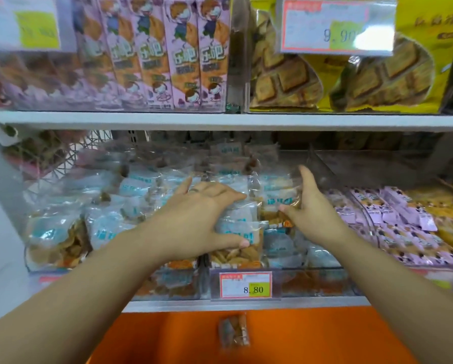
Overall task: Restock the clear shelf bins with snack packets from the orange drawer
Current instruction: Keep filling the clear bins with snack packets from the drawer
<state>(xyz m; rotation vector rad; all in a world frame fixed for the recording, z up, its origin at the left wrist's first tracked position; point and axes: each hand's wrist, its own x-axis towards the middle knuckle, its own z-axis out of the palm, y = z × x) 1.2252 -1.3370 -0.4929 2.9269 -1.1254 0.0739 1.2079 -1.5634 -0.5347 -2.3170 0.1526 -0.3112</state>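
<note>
Clear-plastic bin (314, 283) at the shelf's (246, 305) front edge: left hand (194, 222) is gripping a bunch of snack packets (237, 228), fingers (230, 196) curled round; right hand (310, 214) is pressing them, fingers (305, 178) straight.

- I'm seeing through the one head camera, facing the lower shelf (167, 306) straight on, tilting slightly down, close in.
- It's taking in the upper shelf (141, 121) along the top and the orange drawer (299, 337) at the bottom edge.

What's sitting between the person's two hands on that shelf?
Clear snack packets with blue labels, piled in the clear bin, fill the gap between the left hand and right hand; the head view shows it.
</note>
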